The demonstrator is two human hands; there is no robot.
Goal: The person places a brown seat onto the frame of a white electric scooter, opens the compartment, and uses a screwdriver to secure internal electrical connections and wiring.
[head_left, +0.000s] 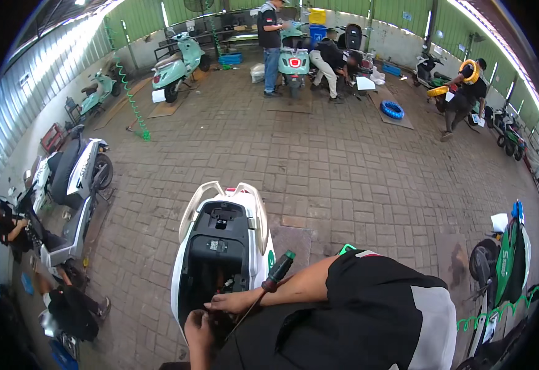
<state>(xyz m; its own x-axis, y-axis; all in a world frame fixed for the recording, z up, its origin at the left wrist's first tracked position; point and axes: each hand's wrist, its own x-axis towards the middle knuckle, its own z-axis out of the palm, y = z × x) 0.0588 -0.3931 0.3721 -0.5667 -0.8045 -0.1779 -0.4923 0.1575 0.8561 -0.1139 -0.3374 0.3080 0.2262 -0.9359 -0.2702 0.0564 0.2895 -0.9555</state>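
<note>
In front of me stands a white scooter (pixel 180 280) with a cream grab rail (pixel 259 213) and an open black storage well (pixel 205 271) under where a seat sits. My right hand (pixel 231 302) reaches over the near end of the well, its fingers bent together. Close beside it my left hand (pixel 199 330) is closed, thumb against the fingers. What either hand pinches is too small or hidden. A screwdriver (pixel 280 269) with a green and dark handle slants across my right wrist, its shaft pointing down toward my lap. How it is held there I cannot tell.
A partly stripped white scooter (pixel 75 176) stands at left, with people beside it. Mint scooters (pixel 180 65) and more workers are at the back. A blue coiled tyre (pixel 392 110) lies on the brick floor (pixel 356 166). At right stand a green-panelled scooter (pixel 509 265) and a coiled green hose (pixel 497 311).
</note>
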